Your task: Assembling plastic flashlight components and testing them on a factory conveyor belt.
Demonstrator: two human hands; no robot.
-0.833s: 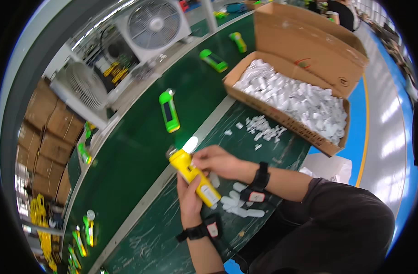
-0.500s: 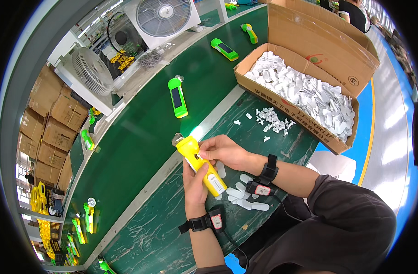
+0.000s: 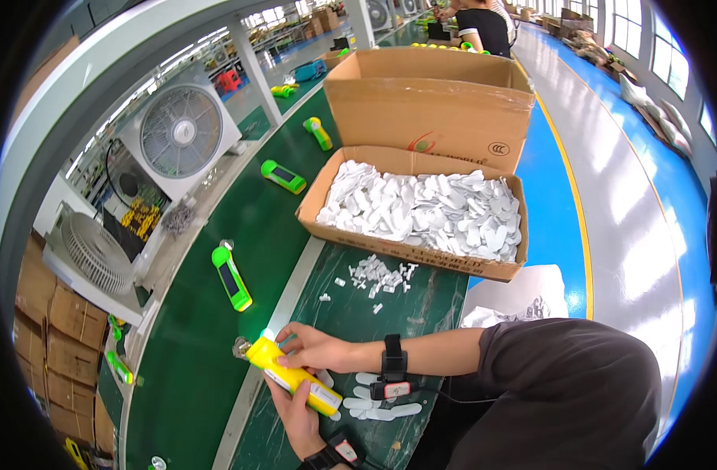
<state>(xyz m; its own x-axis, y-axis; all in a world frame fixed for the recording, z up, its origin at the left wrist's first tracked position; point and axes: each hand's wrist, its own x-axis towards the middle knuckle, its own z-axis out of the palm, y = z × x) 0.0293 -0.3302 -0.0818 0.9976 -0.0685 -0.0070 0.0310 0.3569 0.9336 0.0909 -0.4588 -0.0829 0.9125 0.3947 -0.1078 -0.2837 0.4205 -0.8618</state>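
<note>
A yellow flashlight (image 3: 292,376) with a metal hook at its head end lies tilted above the workbench, and a bright glow shows at its head. Its lower side rests in my left hand (image 3: 297,415), which is closed around it with the thumb along the body. From above, my right hand (image 3: 318,349) grips near the head, thumb and fingers pressed on the yellow body. Those fingers hide the switch area. A white label shows toward the tail. Beside the flashlight, several flat white oval pieces (image 3: 380,413) lie on the bench.
Small white plastic parts (image 3: 378,274) are scattered on the green bench (image 3: 405,317). Behind them stands a cardboard box (image 3: 413,254) full of white oval pieces. On the green belt (image 3: 190,368) to the left lie green flashlights (image 3: 231,278). Fans (image 3: 182,131) stand beyond; a person (image 3: 484,31) sits far back.
My view has turned, so the box and belt appear shifted left and lower. My right fingers now cover the flashlight's switch slot, which showed before. Both hands still hold the flashlight.
</note>
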